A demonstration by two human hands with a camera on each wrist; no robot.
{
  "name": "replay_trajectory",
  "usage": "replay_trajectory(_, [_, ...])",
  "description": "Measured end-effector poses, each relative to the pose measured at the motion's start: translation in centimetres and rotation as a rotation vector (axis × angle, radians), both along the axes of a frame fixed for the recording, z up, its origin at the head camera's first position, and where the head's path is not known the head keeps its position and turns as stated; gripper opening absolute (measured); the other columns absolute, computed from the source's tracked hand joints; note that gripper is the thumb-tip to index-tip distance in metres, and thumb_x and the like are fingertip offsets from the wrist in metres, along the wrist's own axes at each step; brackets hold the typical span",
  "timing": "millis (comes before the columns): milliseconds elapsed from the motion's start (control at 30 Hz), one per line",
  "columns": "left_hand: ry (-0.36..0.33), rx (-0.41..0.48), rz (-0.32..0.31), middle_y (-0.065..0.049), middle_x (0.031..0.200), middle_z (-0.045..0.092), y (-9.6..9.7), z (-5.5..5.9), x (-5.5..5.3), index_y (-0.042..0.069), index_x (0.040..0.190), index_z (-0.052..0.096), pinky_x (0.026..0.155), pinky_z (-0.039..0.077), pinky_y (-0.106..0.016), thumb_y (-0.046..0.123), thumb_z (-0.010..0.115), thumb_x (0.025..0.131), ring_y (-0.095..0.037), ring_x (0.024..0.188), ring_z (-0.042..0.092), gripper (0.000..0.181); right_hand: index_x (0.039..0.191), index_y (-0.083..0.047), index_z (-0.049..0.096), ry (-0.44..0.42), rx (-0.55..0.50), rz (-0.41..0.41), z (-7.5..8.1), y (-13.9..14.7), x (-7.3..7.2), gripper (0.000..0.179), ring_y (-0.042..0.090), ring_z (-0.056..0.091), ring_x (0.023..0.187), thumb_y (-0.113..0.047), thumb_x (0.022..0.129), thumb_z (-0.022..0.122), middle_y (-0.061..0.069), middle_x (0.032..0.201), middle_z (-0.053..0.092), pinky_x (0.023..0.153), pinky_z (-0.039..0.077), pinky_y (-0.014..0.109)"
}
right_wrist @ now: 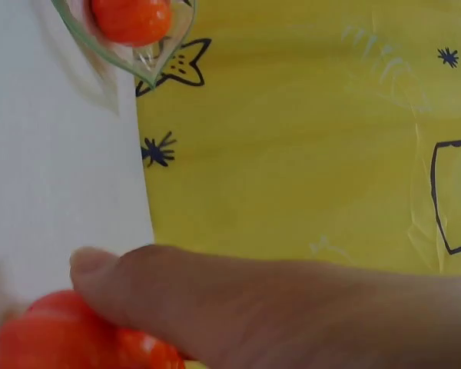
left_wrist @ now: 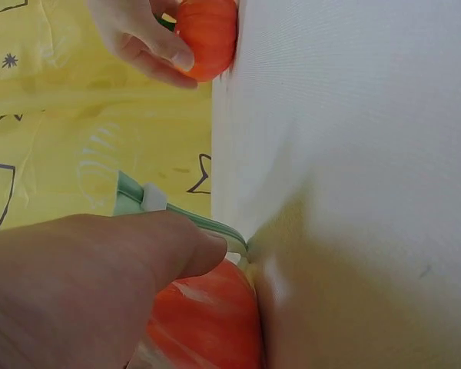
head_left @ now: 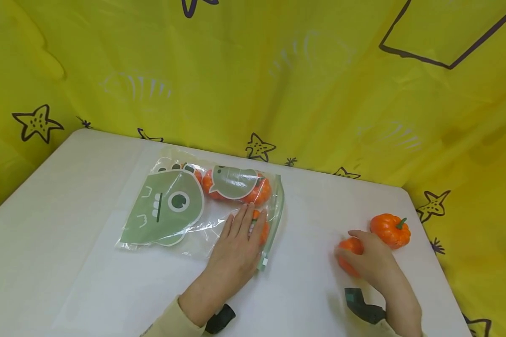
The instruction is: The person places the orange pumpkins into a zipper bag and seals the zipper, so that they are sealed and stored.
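Observation:
A clear zip bag with green cartoon prints lies flat on the table, its green zip edge facing right. Inside are several orange toy pumpkins. My left hand rests on the bag near its opening, fingers extended over one of the pumpkins. In the left wrist view, the thumb lies beside the zip edge. Off to the right, my right hand grips a toy pumpkin between thumb and fingers; the hand hides part of it. Another toy pumpkin with a green stem sits just beyond that hand.
The white table is backed and flanked by a yellow cloth with starfish and shell drawings. Dark wrist-worn devices sit by both wrists. A white slider is at the near end of the zip.

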State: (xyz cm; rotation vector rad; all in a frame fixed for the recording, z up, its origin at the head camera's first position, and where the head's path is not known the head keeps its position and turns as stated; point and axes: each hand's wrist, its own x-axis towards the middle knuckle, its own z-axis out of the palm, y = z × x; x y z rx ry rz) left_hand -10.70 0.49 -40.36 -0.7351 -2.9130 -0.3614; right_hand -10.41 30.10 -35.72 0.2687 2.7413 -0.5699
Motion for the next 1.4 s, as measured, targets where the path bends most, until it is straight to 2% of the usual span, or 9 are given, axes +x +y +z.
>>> replay_trajectory(133, [0.006,-0.001,-0.003,-0.02,0.162,0.024,0.1,0.1,-0.1,0.01,0.156,0.026,0.119,0.03,-0.052,0.029,0.068,0.092,-0.035,0.151,0.025,0.079,0.138,0.002,0.05,0.093,-0.012,0.04,-0.2,-0.8,0.0,0.069,0.045,0.051,0.118,-0.043,0.089,0.07,0.03,0.136,0.054,0.098,0.044,0.066])
replay_trajectory(400, [-0.002,-0.006,-0.011,-0.02,0.162,0.026,0.1,0.0,0.1,0.011,0.156,0.027,0.118,0.031,-0.052,0.03,0.069,0.092,-0.036,0.15,0.026,0.079,0.139,0.002,0.049,0.185,-0.055,0.01,-0.4,-2.0,0.1,0.063,0.045,0.047,0.125,-0.034,0.091,0.07,0.028,0.14,0.05,0.102,0.042,0.066])
replay_trajectory(533, [-0.003,-0.019,-0.007,-0.02,0.162,0.026,0.1,0.0,0.1,0.01,0.156,0.026,0.118,0.031,-0.052,0.03,0.07,0.091,-0.036,0.151,0.025,0.082,0.137,0.002,0.051,0.276,-0.093,0.043,-0.6,-2.8,0.0,0.06,0.044,0.046,0.127,-0.029,0.09,0.071,0.026,0.139,0.05,0.107,0.038,0.065])
replay_trajectory(667, [-0.008,-0.012,-0.003,-0.02,0.162,0.025,0.1,0.0,0.1,0.01,0.156,0.026,0.119,0.03,-0.052,0.03,0.07,0.091,-0.036,0.151,0.024,0.082,0.138,0.0,0.049,0.311,-0.134,0.082,-1.0,-3.6,-0.3,0.061,0.042,0.046,0.127,-0.029,0.09,0.072,0.024,0.141,0.049,0.108,0.038,0.063])
replay_trajectory(800, [0.004,0.003,-0.008,-0.02,0.162,0.025,0.1,0.1,0.1,0.01,0.156,0.026,0.119,0.03,-0.052,0.029,0.069,0.091,-0.035,0.151,0.025,0.08,0.141,-0.001,0.046,0.303,-0.131,0.101,-1.3,-3.9,-0.4,0.065,0.041,0.046,0.127,-0.029,0.089,0.073,0.023,0.143,0.046,0.107,0.039,0.062])
replay_trajectory(933, [0.013,0.003,-0.016,-0.02,0.161,0.027,0.2,0.1,0.1,0.01,0.156,0.027,0.118,0.031,-0.052,0.028,0.07,0.091,-0.036,0.15,0.027,0.079,0.146,-0.003,0.04,0.232,-0.115,0.087,-1.3,-3.8,-0.2,0.073,0.043,0.043,0.13,-0.033,0.088,0.074,0.025,0.147,0.04,0.107,0.039,0.064])
replay_trajectory(1067, [-0.006,-0.008,-0.013,-0.02,0.162,0.025,0.2,0.1,0.1,0.01,0.156,0.026,0.118,0.03,-0.052,0.03,0.069,0.091,-0.036,0.151,0.026,0.08,0.148,-0.007,0.039,0.192,-0.118,0.099,-1.3,-4.0,-0.1,0.076,0.043,0.044,0.129,-0.034,0.087,0.075,0.024,0.148,0.037,0.105,0.04,0.065])
replay_trajectory(1300, [-0.052,-0.018,0.004,-0.018,0.164,0.022,0.2,0.3,0.0,0.012,0.157,0.023,0.12,0.028,-0.052,0.03,0.069,0.092,-0.035,0.152,0.022,0.082,0.15,-0.01,0.035,0.169,-0.141,0.153,-1.2,-4.4,-0.1,0.08,0.044,0.044,0.131,-0.026,0.083,0.077,0.023,0.148,0.035,0.105,0.039,0.066])
replay_trajectory(1400, [-0.048,-0.023,0.001,-0.019,0.164,0.022,0.1,0.3,0.1,0.011,0.157,0.023,0.12,0.028,-0.052,0.03,0.069,0.091,-0.036,0.152,0.022,0.083,0.15,-0.008,0.032,0.157,-0.132,0.156,-1.1,-4.4,-0.1,0.083,0.044,0.044,0.13,-0.023,0.083,0.077,0.025,0.147,0.036,0.105,0.038,0.067])
